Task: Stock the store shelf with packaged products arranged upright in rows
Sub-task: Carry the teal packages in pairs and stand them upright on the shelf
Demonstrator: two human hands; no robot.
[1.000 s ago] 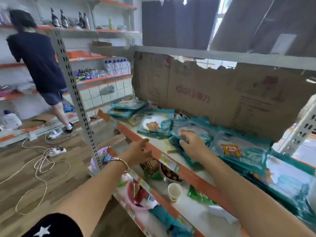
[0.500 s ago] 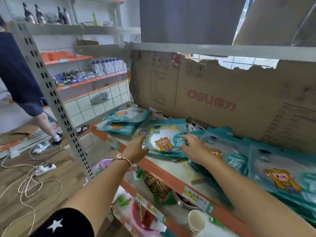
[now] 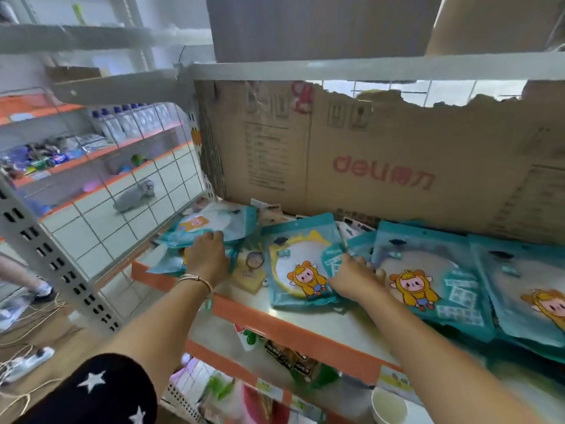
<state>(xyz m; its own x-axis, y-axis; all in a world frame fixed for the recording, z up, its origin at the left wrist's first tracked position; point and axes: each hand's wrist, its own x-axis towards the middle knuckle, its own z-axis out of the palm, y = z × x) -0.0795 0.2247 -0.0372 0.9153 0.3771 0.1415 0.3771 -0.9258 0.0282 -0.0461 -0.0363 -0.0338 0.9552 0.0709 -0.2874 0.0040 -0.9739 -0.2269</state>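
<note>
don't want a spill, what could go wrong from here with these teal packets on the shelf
1. The left pile under the left hand seems to hang over the front lip of the shelf; a tug could drop packets to the floor.
2. The flat packets overlap where the right hand is, so lifting one may drag its neighbours forward.
3. The loose small card between the piles could get swept off.

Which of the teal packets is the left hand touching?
The left hand touches the leftmost pile, at the end of the shelf; the rest lie further right.
</note>
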